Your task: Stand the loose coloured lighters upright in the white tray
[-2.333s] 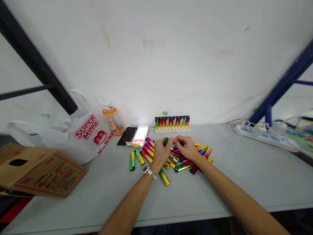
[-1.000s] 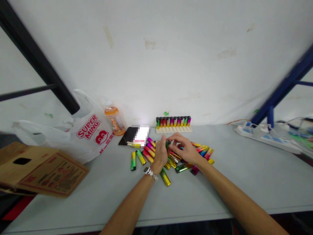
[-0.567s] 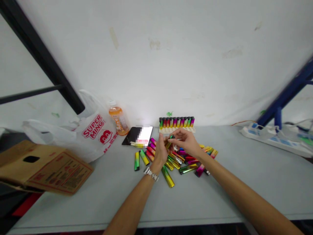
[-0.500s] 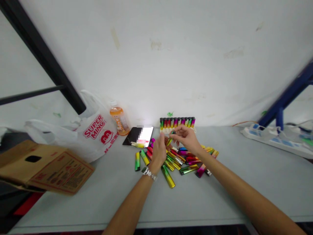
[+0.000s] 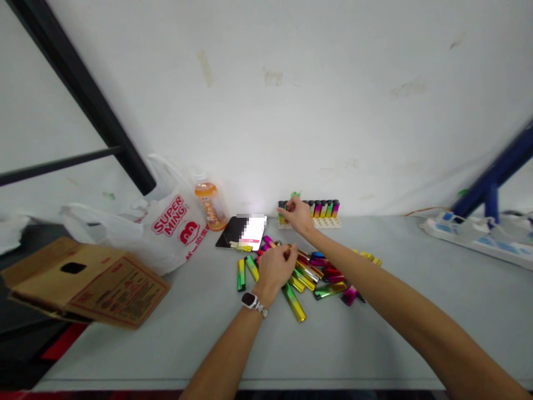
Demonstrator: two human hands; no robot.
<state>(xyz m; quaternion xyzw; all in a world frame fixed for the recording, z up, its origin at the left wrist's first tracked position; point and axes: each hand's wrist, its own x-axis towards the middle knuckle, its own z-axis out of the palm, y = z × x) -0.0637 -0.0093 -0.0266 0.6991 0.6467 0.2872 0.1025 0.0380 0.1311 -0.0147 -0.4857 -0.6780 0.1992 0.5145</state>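
My right hand (image 5: pixel 298 215) is at the left end of a pale rack (image 5: pixel 327 223) with holes. Its fingers are pinched on a yellow-green lighter (image 5: pixel 283 218), mostly hidden. Behind them a row of shiny lighters with black tops (image 5: pixel 323 209) stands upright in the rack; my hand covers part of that row. Over the left side of a heap of loose lighters (image 5: pixel 307 270), my left hand (image 5: pixel 275 268) is closed with curled fingers. What it holds, if anything, I cannot make out. A watch (image 5: pixel 250 300) is on my left wrist.
A tablet (image 5: pixel 228 233) lies left of the rack, with an orange drink bottle (image 5: pixel 211 206) beside it. Farther left are a white plastic bag (image 5: pixel 166 244) and an open cardboard box (image 5: pixel 120 289). A white power strip (image 5: pixel 478 239) lies at the right.
My right hand has moved up from near my left hand to the rack's left end, taking the yellow-green lighter with it. My left hand has lowered over the heap. The view has shifted slightly.
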